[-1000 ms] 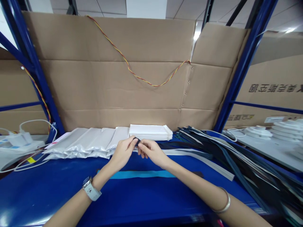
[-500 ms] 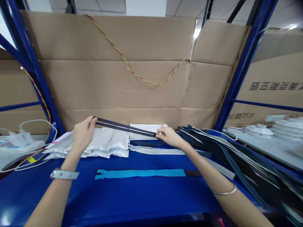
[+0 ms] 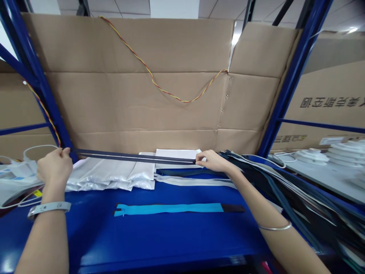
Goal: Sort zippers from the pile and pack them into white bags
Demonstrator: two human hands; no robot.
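Pinching tight, the left hand [image 3: 54, 171] and right hand [image 3: 212, 160] held a long dark zipper [image 3: 134, 157] straight. White packs [image 3: 111, 174] lay under it.

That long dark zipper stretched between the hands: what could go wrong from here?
The dark zipper might catch on the blue steel rack upright beside the left hand. If the right hand lost its pinch, the zipper could fall across the white packets and disturb them. That hand also sits close to the heap of dark zippers, which might snag or slide.
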